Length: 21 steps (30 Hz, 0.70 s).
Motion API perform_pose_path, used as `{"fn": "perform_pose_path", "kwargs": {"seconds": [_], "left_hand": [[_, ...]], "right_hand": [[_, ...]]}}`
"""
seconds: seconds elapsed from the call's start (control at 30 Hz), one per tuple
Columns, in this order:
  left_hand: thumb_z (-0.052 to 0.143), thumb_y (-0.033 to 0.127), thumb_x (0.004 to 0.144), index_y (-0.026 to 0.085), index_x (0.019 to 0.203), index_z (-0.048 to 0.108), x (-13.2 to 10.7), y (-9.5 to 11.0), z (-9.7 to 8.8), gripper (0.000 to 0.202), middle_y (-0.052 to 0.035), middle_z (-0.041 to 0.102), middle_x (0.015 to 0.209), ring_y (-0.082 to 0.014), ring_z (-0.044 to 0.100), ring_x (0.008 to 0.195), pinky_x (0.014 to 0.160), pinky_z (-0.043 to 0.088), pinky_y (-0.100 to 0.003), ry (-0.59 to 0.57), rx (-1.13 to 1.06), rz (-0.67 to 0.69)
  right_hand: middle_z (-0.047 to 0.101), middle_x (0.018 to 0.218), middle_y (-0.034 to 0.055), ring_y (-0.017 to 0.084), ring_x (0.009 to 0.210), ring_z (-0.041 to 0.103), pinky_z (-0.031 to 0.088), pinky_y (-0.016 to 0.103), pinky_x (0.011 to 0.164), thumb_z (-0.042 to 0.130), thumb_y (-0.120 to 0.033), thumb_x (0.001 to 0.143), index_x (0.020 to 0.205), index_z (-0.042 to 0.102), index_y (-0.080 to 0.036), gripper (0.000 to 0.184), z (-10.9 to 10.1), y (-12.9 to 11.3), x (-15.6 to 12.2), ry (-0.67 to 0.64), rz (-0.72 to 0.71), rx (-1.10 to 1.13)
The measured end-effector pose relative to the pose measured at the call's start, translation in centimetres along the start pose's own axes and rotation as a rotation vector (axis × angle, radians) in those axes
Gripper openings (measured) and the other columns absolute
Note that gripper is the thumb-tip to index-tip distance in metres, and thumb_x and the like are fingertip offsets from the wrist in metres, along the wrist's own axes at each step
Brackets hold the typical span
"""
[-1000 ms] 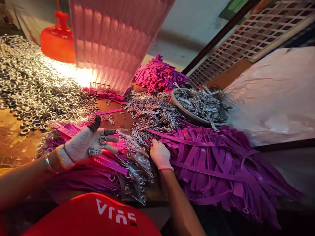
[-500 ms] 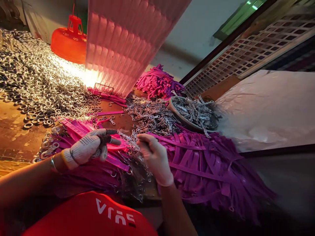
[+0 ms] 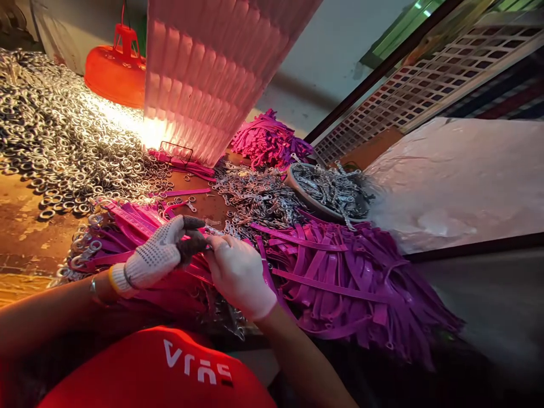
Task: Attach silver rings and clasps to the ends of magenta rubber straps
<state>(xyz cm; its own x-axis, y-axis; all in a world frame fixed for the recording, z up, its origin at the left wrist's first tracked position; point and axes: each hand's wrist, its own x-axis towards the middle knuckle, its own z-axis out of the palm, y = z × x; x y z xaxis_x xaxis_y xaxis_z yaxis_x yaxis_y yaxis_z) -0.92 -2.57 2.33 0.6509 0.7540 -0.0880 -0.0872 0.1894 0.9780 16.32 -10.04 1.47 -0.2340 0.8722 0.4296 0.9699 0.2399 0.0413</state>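
Both your hands meet at the near edge of the table [image 3: 25, 226], right over the work.

- Left hand [image 3: 155, 255] (knit glove, dark tips): fingers curled, thumb and forefinger pinched tight. What sits in the pinch is too small to tell.
- Right hand [image 3: 240, 272]: fingers folded closed, knuckles up, fingertips touching the left's. A purple strap [image 3: 264, 266] comes out from under it and trails toward the heap of straps [image 3: 340, 272] just to your right.
- The pinch-to-pinch hold looks like a way to steady a small part against the strap's end.
- Under your left wrist lies a bundle of pink straps [image 3: 127, 224] with metal ends, probably kept apart from the plain heap.
- Loose rings [image 3: 63, 141] spread far left, clips [image 3: 259, 195] are piled in the middle, and more fill a bowl [image 3: 293, 180] behind. All of it lies close, likely for short reaches.
- A red lamp [image 3: 114, 68] hangs low over the rings
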Motion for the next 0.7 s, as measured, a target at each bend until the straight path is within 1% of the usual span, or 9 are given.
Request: {"fn": "perform_pose_path", "kwargs": {"seconds": [0.13,0.23,0.33,0.4,0.47,0.53,0.6,0.63,0.7], "left_hand": [[0.065,0.034,0.091,0.016,0.11,0.067,0.2,0.1,-0.2,0.026,-0.0073,0.068,0.096,-0.0164,0.062,0.082,0.069,0.051,-0.026,-0.104,0.268,0.203],[0.06,0.035,0.093,0.016,0.112,0.067,0.7,0.3,-0.1,0.028,-0.0058,0.065,0.085,-0.0149,0.057,0.07,0.059,0.047,-0.025,-0.1,0.319,0.145],[0.06,0.03,0.089,0.014,0.115,0.066,1.8,1.7,0.7,0.031,-0.0015,0.059,0.071,-0.0095,0.046,0.052,0.046,0.036,-0.021,-0.05,0.164,-0.002],[0.059,0.025,0.086,0.014,0.12,0.064,3.4,2.9,1.3,0.036,0.0008,0.056,0.068,-0.0063,0.039,0.045,0.042,0.031,-0.02,-0.016,0.06,-0.049],[0.057,0.02,0.084,0.015,0.124,0.064,6.2,3.8,1.7,0.041,0.0008,0.057,0.068,-0.0054,0.037,0.043,0.041,0.03,-0.019,-0.06,0.075,-0.035],[0.053,0.015,0.083,0.014,0.122,0.068,10.2,4.1,1.7,0.042,-0.0018,0.062,0.07,-0.0063,0.042,0.044,0.043,0.033,-0.02,-0.165,0.303,-0.013],[0.05,0.011,0.083,0.011,0.11,0.073,14.9,3.9,1.3,0.036,-0.0056,0.07,0.076,-0.0075,0.05,0.049,0.048,0.039,-0.021,-0.213,0.701,0.014],[0.05,0.013,0.084,0.009,0.099,0.075,17.4,3.6,0.9,0.029,-0.0057,0.072,0.076,-0.0081,0.054,0.053,0.052,0.041,-0.021,-0.165,0.948,0.036],[0.048,0.019,0.086,0.005,0.084,0.073,21.9,2.6,0.0,0.029,-0.0044,0.074,0.083,-0.0095,0.062,0.069,0.061,0.042,-0.021,-0.096,1.113,0.032]], "right_hand": [[0.066,0.078,0.0037,0.015,0.069,0.057,0.033,0.027,0.064,0.041,-0.027,0.105,0.088,0.063,-0.019,0.029,-1.5,-0.4,0.0,-0.117,0.045,0.215],[0.066,0.075,0.0032,0.014,0.068,0.057,0.033,0.026,0.063,0.041,-0.029,0.104,0.083,0.062,-0.019,0.031,-1.4,-1.1,0.1,-0.13,0.097,0.25],[0.067,0.075,0.0057,0.016,0.067,0.057,0.034,0.027,0.061,0.042,-0.034,0.103,0.088,0.064,-0.018,0.031,-0.6,-1.3,0.8,0.008,0.248,0.241],[0.067,0.074,0.0027,0.015,0.065,0.057,0.036,0.025,0.06,0.038,-0.037,0.104,0.092,0.063,-0.019,0.033,-0.2,-0.6,1.5,0.058,0.393,0.402],[0.065,0.071,-0.0013,0.013,0.061,0.055,0.036,0.023,0.057,0.036,-0.039,0.106,0.089,0.061,-0.021,0.035,0.1,0.6,2.0,0.077,0.515,0.542],[0.067,0.071,-0.0005,0.013,0.059,0.055,0.036,0.024,0.057,0.037,-0.04,0.105,0.09,0.063,-0.021,0.036,0.5,1.7,1.9,0.132,0.563,0.511],[0.071,0.078,0.0034,0.014,0.063,0.059,0.037,0.026,0.062,0.037,-0.038,0.106,0.1,0.065,-0.019,0.035,1.0,2.1,1.2,0.168,0.482,0.435],[0.073,0.079,0.0044,0.014,0.066,0.061,0.038,0.027,0.064,0.036,-0.037,0.106,0.105,0.065,-0.018,0.035,1.3,2.0,0.7,0.163,0.402,0.415],[0.072,0.076,0.0036,0.015,0.066,0.062,0.036,0.028,0.063,0.037,-0.036,0.107,0.106,0.065,-0.018,0.033,2.0,1.2,-0.3,0.121,0.231,0.373]]}}
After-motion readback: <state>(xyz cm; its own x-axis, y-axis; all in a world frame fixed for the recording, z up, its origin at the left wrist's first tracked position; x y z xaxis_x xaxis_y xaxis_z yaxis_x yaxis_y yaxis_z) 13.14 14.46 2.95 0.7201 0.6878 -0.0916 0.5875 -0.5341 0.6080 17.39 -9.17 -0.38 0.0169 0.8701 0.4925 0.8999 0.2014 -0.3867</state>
